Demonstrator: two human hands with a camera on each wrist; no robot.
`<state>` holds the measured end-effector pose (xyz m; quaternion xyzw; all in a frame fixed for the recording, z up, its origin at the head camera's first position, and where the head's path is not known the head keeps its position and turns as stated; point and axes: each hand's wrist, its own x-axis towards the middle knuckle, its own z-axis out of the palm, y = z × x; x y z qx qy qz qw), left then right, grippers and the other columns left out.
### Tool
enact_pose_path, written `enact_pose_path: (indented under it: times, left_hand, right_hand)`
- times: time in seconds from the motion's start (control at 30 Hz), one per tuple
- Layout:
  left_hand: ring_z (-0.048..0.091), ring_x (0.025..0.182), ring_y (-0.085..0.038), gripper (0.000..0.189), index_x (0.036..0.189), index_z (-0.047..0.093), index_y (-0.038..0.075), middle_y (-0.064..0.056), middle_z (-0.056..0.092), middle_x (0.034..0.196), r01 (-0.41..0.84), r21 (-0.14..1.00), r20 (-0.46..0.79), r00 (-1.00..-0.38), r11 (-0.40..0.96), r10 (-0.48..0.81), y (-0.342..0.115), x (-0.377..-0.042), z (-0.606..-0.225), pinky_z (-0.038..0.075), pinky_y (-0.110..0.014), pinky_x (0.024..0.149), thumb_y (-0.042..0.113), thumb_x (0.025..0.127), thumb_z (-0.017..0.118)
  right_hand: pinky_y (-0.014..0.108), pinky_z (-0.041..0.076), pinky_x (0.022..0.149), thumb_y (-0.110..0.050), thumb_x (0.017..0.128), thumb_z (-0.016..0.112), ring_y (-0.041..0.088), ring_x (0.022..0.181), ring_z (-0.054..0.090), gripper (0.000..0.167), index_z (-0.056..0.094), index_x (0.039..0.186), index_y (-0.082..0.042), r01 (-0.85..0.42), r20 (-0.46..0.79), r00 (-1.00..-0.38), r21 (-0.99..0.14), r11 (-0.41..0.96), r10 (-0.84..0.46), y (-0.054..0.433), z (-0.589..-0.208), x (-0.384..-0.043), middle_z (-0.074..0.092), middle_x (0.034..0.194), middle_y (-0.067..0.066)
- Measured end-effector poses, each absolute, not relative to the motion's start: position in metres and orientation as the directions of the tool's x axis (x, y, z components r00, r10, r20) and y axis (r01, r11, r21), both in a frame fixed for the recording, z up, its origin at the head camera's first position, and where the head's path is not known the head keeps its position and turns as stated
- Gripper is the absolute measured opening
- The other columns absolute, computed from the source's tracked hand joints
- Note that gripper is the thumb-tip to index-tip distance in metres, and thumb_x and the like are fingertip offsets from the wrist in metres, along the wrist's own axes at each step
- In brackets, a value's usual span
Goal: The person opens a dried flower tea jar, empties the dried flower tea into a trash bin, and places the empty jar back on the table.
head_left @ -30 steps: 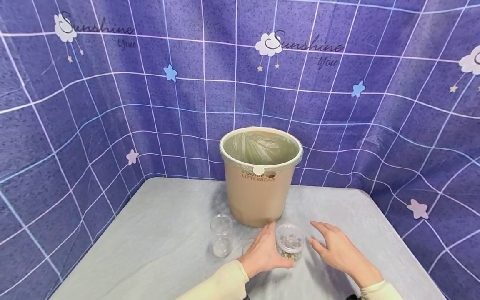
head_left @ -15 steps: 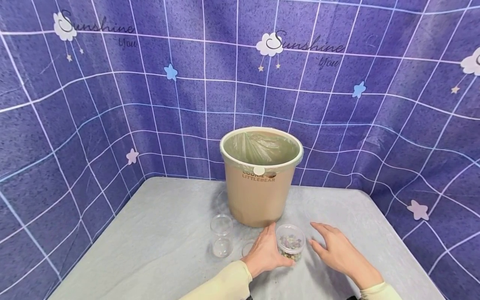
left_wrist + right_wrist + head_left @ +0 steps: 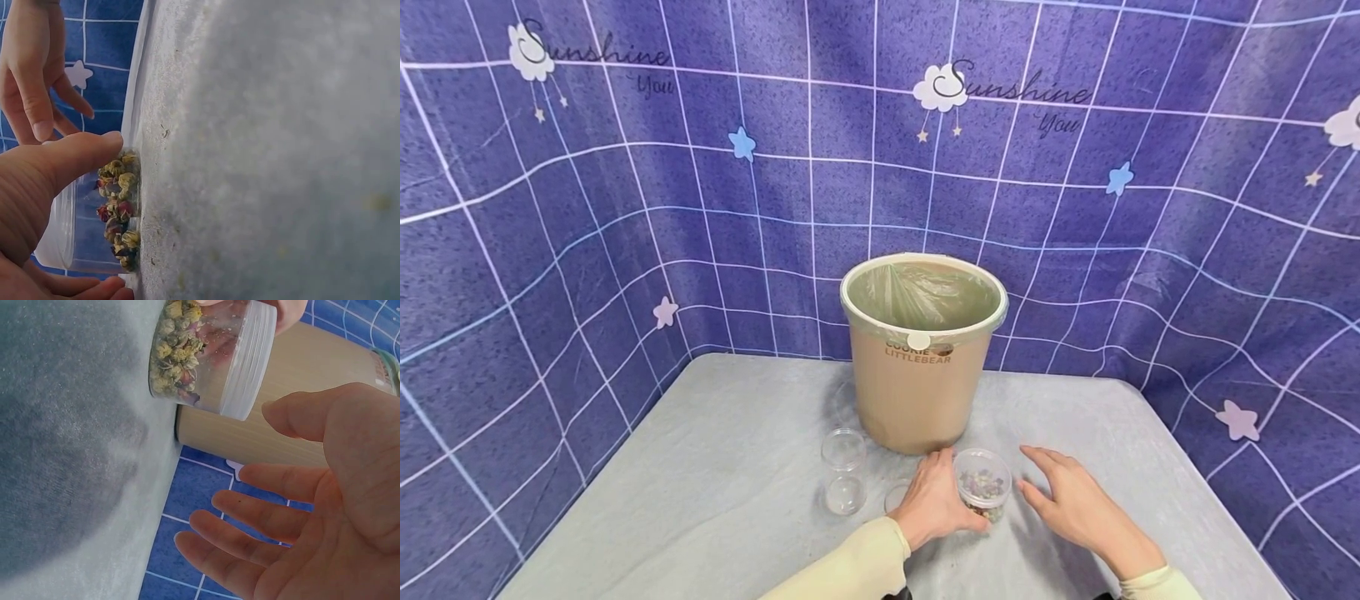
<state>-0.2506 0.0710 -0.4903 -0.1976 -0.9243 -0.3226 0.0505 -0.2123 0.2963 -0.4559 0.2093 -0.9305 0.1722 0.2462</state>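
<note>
A clear plastic jar (image 3: 983, 482) with a whitish screw lid (image 3: 252, 359) stands upright on the table. Dried flower buds (image 3: 178, 350), yellowish with some dark red ones, lie in its lower part. My left hand (image 3: 934, 502) holds the jar from its left side, thumb at the near side and fingers round the far side. To the right of the jar, my right hand (image 3: 1078, 510) hovers apart from it with fingers spread and nothing in them. Partly behind the left hand lies a clear round piece (image 3: 895, 497), perhaps a lid.
A beige bin (image 3: 913, 400) lined with a green bag stands just behind the jar. Left of the hands is a tall clear container (image 3: 844, 471); whether it is lidded I cannot tell. Small crumbs dot the grey table (image 3: 722, 467). A blue gridded curtain (image 3: 775, 192) encloses the back and sides.
The left wrist and sleeve have shifted slightly to the right, with the hand still round the jar. The right hand stays nearly in place.
</note>
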Motion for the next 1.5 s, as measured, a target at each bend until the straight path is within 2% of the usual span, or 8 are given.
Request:
enact_pose_path:
  times: [0.27,0.57,1.0,1.5]
  left_hand:
    - [0.059,0.117,-0.028,0.111,0.138,0.054,0.0,-0.008,0.064,0.12,0.399,0.581,0.218,-0.916,0.709,0.337,0.074,-0.253,-0.493,0.051,-0.039,0.101,0.044,0.049,0.103]
    - [0.061,0.113,-0.025,0.104,0.13,0.058,0.005,-0.004,0.066,0.114,0.395,0.574,0.238,-0.918,0.717,0.316,0.077,-0.254,-0.494,0.051,-0.038,0.1,0.046,0.047,0.103]
    - [0.061,0.113,-0.026,0.101,0.13,0.059,0.005,-0.004,0.067,0.114,0.388,0.598,0.229,-0.921,0.701,0.314,0.078,-0.256,-0.497,0.051,-0.039,0.1,0.045,0.048,0.103]
    - [0.063,0.099,-0.022,0.091,0.123,0.06,0.004,-0.003,0.066,0.102,0.371,0.661,0.182,-0.922,0.652,0.341,0.067,-0.256,-0.489,0.054,-0.036,0.089,0.038,0.049,0.102]
  right_hand:
    - [0.053,0.053,0.097,-0.017,0.088,0.077,0.039,0.111,0.068,0.046,0.066,0.128,0.004,-0.47,0.522,-0.797,-0.222,0.854,-0.303,0.295,-0.455,-0.211,0.072,0.12,0.017]
    - [0.053,0.052,0.098,-0.017,0.089,0.077,0.039,0.113,0.068,0.046,0.066,0.129,0.003,-0.463,0.513,-0.805,-0.23,0.856,-0.298,0.295,-0.454,-0.211,0.071,0.122,0.017]
    - [0.054,0.052,0.097,-0.018,0.089,0.077,0.04,0.111,0.068,0.047,0.066,0.13,0.003,-0.451,0.512,-0.811,-0.237,0.861,-0.284,0.295,-0.452,-0.211,0.071,0.121,0.018]
    - [0.056,0.051,0.099,-0.017,0.09,0.076,0.041,0.115,0.066,0.048,0.064,0.131,0.003,-0.465,0.522,-0.803,-0.244,0.851,-0.289,0.288,-0.436,-0.212,0.07,0.125,0.019]
